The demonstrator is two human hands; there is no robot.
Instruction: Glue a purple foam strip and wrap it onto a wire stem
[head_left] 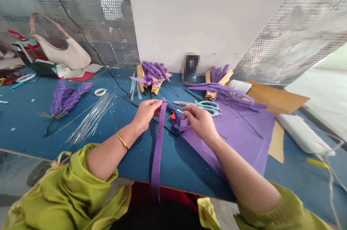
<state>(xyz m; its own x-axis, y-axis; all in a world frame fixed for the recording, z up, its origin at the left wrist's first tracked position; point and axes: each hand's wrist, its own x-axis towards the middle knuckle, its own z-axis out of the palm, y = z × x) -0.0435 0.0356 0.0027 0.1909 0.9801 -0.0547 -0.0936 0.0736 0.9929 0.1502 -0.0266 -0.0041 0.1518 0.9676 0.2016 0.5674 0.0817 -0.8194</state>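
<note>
My left hand (146,112) pinches the top end of a long purple crepe-paper strip (157,150), which hangs down past the table's front edge. That end looks frilled and bunched at my fingertips. My right hand (199,120) is held to the right, thumb and fingers drawn together; whatever they may hold is too small to make out. Between my hands lies a dark blue glue gun (176,118) with an orange trigger, partly hidden behind the strip. Just beyond my right hand are scissors with light blue handles (208,106). A purple paper sheet (244,129) spreads beneath my right forearm.
To the left lie a bundle of wires (93,118), a tape roll (100,92) and purple flower stems (66,98). Wrapped purple bouquets (154,74) stand at the back. A handbag (67,51) sits far left, a white power bank-like box (302,134) far right. A black cable (89,40) crosses the table.
</note>
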